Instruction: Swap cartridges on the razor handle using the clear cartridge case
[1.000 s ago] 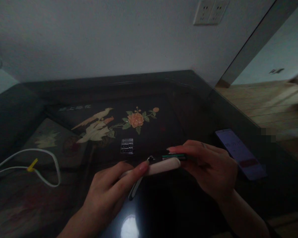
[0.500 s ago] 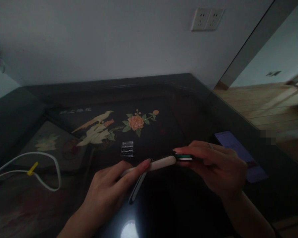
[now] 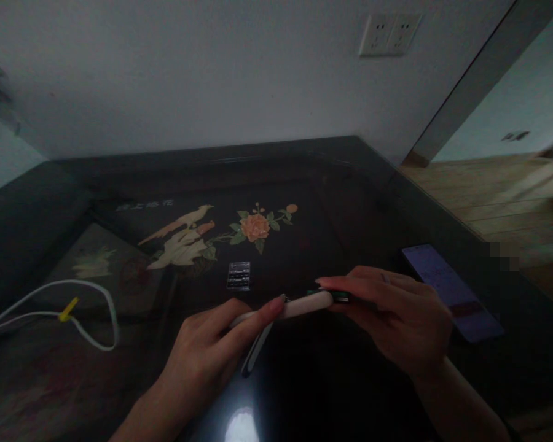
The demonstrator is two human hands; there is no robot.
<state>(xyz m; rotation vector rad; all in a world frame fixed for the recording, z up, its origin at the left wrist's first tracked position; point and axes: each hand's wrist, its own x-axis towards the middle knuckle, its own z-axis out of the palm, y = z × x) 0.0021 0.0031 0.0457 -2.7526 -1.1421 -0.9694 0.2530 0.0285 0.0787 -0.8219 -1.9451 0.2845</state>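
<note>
Currently, both hands are occupied, raised over a dark, glossy table (image 3: 304,393). Left hand (image 3: 212,347): grasping a white, slim object (image 3: 306,305), thumb laid along the upper side, fingers mostly hidden behind and below. The object lies nearly level between the two hands, its rounded end pointing to the right hand (image 3: 396,313) and slightly higher than the other. Below the left thumb a narrow pale strip with a dark edge (image 3: 255,355) slants down and leftward; whether it joins the white object cannot be told. Right hand: pinching a small dark piece with a green edge (image 3: 340,297) between thumb and fingers, a ring visible on one finger. This piece sits at the rounded end of the white object, partly behind it; contact or a narrow gap, not resolved. Surroundings: a small clear plastic pack (image 3: 238,276) rests flat on the table beyond the left hand, just below an inlaid orange flower (image 3: 255,227) and near an inlaid bird (image 3: 191,216). Farther left, a white cable (image 3: 92,283) makes a loop, with a yellow tie (image 3: 67,310) around it. A phone (image 3: 449,288), screen lit, lies just beyond the right hand.
</note>
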